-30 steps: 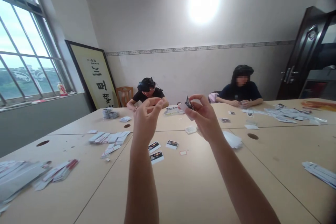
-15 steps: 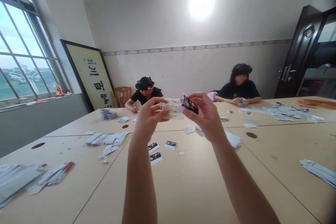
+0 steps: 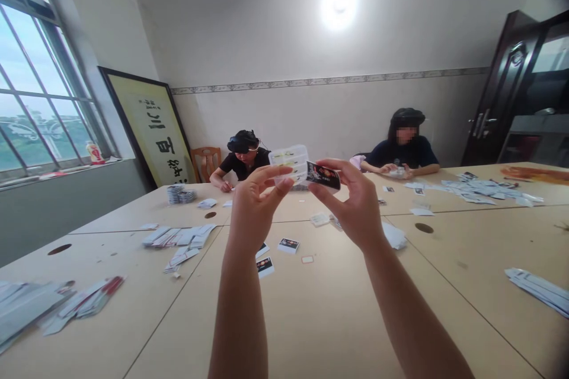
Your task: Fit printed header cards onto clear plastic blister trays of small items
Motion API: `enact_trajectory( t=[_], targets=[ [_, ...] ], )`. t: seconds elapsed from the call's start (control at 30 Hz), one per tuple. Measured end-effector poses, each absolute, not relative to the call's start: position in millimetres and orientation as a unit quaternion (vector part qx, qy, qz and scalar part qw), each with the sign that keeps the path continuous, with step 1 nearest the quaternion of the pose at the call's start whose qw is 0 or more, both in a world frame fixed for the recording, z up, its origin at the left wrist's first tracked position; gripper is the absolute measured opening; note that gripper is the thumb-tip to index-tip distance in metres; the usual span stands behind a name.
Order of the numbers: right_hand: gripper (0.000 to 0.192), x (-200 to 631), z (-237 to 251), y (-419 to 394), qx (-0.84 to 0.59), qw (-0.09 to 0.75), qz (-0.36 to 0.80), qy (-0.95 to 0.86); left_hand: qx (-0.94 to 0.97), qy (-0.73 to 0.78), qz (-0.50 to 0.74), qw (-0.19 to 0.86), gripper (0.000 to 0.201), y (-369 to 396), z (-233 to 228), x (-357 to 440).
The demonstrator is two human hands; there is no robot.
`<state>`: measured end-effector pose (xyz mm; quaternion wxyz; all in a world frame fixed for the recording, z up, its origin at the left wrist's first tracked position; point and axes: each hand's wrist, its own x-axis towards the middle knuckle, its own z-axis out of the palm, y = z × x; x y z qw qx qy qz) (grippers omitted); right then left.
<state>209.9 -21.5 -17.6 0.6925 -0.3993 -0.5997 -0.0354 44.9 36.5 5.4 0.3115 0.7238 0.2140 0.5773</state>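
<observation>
Raised above the table, my left hand (image 3: 258, 198) pinches a small clear plastic box (image 3: 288, 160) between thumb and fingers. Small yellowish items with dark tips lie in rows inside it; I cannot make out what they are. My right hand (image 3: 351, 195) grips a black printed card (image 3: 322, 176) with orange round pictures, bent slightly. The card's left edge meets or overlaps the box's right side. Below my hands, a similar printed card (image 3: 288, 245) lies on the table, another card (image 3: 265, 266) is near my left forearm, and a small red-edged label (image 3: 307, 259) is to their right.
White packets lie in a pile (image 3: 180, 237) on the left, with more packets (image 3: 84, 305) nearer. Another clear box (image 3: 319, 219) rests beyond my hands. Two people sit across the table, a heap of packets (image 3: 471, 188) beside the right one. Strips (image 3: 537, 290) lie far right.
The clear box has tilted up and shows its rows more plainly. The card in my right hand has turned flatter towards me and come against the box.
</observation>
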Motion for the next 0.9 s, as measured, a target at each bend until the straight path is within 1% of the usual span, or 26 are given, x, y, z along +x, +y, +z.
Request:
enact_trajectory(
  t=[0.1, 0.23, 0.37, 0.47, 0.57, 0.63, 0.67, 0.7, 0.8, 0.83, 0.9],
  targets=[
    [0.029, 210.7, -17.0, -22.0, -0.404, 0.687, -0.055, -0.602, 0.726, 0.211, 0.574, 0.314, 0.030, 34.4, 5.0, 46.6],
    [0.026, 209.8, -16.5, -23.3, -0.418, 0.672, -0.117, -0.600, 0.734, 0.208, 0.558, 0.327, 0.022, 33.2, 3.3, 50.0],
    [0.024, 210.4, -16.0, -21.9, -0.427, 0.658, -0.135, -0.605, 0.733, 0.207, 0.579, 0.293, 0.016, 34.8, 3.1, 52.2],
    [0.029, 213.4, -16.9, -19.4, -0.427, 0.666, -0.089, -0.606, 0.740, 0.218, 0.574, 0.273, 0.014, 36.2, 3.2, 52.3],
    [0.039, 216.6, -18.9, -18.2, -0.379, 0.709, 0.020, -0.595, 0.739, 0.247, 0.573, 0.252, 0.013, 37.0, 2.8, 51.8],
    [0.043, 217.6, -19.9, -19.2, -0.363, 0.727, 0.046, -0.581, 0.739, 0.265, 0.571, 0.242, 0.014, 37.6, 2.5, 51.5],
    [0.042, 217.6, -20.1, -20.3, -0.375, 0.731, 0.022, -0.569, 0.738, 0.274, 0.569, 0.236, 0.015, 37.9, 2.4, 51.4],
    [0.040, 217.2, -20.0, -21.6, -0.397, 0.729, -0.025, -0.557, 0.739, 0.282, 0.568, 0.228, 0.015, 38.1, 2.4, 51.3],
    [0.021, 213.9, -18.5, -25.7, -0.434, 0.697, -0.202, -0.533, 0.746, 0.289, 0.562, 0.212, 0.015, 37.3, 3.0, 51.3],
    [0.015, 212.3, -18.1, -26.7, -0.427, 0.685, -0.236, -0.541, 0.750, 0.280, 0.559, 0.214, 0.015, 36.2, 3.2, 51.3],
    [0.011, 208.9, -17.9, -27.8, -0.406, 0.665, -0.251, -0.574, 0.760, 0.248, 0.558, 0.222, 0.013, 32.9, 3.4, 51.2]
  ],
)
